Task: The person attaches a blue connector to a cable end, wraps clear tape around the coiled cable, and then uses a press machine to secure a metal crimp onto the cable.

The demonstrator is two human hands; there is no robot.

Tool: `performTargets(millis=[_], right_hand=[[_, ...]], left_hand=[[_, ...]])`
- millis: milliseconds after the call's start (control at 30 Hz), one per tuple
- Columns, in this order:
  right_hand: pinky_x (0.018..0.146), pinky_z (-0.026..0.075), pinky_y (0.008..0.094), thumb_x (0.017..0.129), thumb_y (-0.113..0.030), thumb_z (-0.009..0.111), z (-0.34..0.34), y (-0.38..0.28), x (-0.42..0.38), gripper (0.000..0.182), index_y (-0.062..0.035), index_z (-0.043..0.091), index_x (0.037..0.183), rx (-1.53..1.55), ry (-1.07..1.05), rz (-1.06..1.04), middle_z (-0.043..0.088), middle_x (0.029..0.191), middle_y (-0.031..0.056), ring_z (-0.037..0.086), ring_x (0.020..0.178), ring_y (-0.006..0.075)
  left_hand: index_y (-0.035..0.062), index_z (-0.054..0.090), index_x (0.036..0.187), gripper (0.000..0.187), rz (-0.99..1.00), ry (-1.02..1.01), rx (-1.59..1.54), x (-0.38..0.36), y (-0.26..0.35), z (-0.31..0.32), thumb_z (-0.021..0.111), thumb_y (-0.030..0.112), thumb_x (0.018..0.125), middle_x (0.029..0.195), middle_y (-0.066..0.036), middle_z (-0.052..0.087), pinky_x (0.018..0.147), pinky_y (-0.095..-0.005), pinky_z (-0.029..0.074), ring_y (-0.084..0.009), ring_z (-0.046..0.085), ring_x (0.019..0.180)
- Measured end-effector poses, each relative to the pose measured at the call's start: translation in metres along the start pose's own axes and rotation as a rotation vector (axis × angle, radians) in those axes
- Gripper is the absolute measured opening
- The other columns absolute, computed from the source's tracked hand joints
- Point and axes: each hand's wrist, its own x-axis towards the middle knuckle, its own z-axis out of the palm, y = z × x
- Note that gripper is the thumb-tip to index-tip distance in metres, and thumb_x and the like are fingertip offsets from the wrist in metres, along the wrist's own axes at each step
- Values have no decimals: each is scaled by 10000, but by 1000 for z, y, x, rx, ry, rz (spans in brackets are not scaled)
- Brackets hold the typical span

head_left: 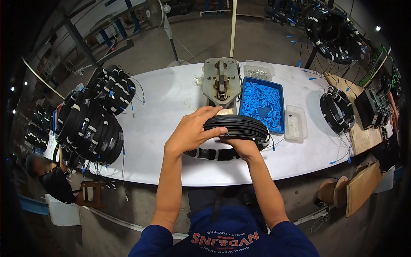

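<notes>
The left hand (pixel 185 132) grips the black cable coil (pixel 235 127), thumb on the near side; the right hand (pixel 245 147) is under it, fingertips hidden, so I cannot tell whether they close. Even, light pressure should keep the loops flat and unkinked. Beyond the fingers, the white worktop (pixel 162 90) bears a metal fixture (pixel 210 83); concrete floor (pixel 197 36) lies farther off.

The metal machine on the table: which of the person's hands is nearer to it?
Left. The left hand has its fingers just in front of the metal machine; the right hand is farther back, below the cable coil.
</notes>
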Motion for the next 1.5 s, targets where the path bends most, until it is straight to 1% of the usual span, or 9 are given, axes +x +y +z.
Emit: performTargets(millis=[167,300,367,500,667,833,1167,1333,1500], right_hand=[[676,520,317,861,-135,668,10,-93,-39,189,3,674,989,-775,-544,-90,701,837,102,666,737,157],[678,515,301,898,-199,660,13,-152,-18,221,11,663,966,-532,-301,-227,694,836,104,661,750,168],[694,519,310,908,-276,675,5,-160,19,292,11,667,964,-803,-169,-381,693,847,126,659,763,187],[747,526,339,899,-591,611,-20,-125,68,625,6,687,1066,-962,-498,72,703,873,116,663,818,201],[555,531,253,871,-473,716,-27,-113,84,498,-13,691,1059,-477,-590,424,708,866,79,664,669,122],[561,520,232,908,-379,701,-31,-119,90,368,-26,681,1013,-380,-588,561,700,868,61,655,689,82],[850,454,302,949,-413,627,2,-177,78,469,-27,632,1215,-1027,-567,142,662,1009,70,572,981,155],[886,462,326,944,-417,625,19,-190,70,468,-25,638,1198,-1204,-512,188,657,1105,136,584,1046,197],[894,471,372,843,-406,742,7,-178,67,598,-17,577,1266,-1370,-586,-169,664,1098,172,617,1017,293]], left_hand=[[46,573,1312,649,10,9,-1,4,-7,0,692,486,850,1189,-135,625,840,-383,514,-330,649,980],[45,575,1307,637,76,35,13,5,-11,2,696,474,852,1162,-134,632,830,-385,514,-334,648,978],[45,580,1294,627,64,36,10,5,-6,2,697,474,852,1151,-135,633,829,-387,516,-335,648,976],[49,598,1253,588,74,22,26,3,-5,3,691,475,858,1130,-133,636,826,-396,521,-339,648,965],[39,565,1294,631,47,-37,10,3,1,1,685,482,862,1225,-144,623,856,-410,525,-355,644,1029],[83,111,1555,1075,-50,21,-4,5,8,6,733,524,798,1420,-248,477,925,-438,514,-413,566,1198],[124,-62,1553,1174,129,272,52,24,-20,16,737,531,795,1301,-293,559,873,-482,528,-472,645,1013],[156,74,1556,1045,-227,14,-124,31,-4,1,751,459,819,1105,-265,657,793,-413,525,-418,681,920],[123,156,1513,986,-113,48,-113,32,-21,8,743,489,810,1032,-249,674,767,-410,534,-387,684,845]])
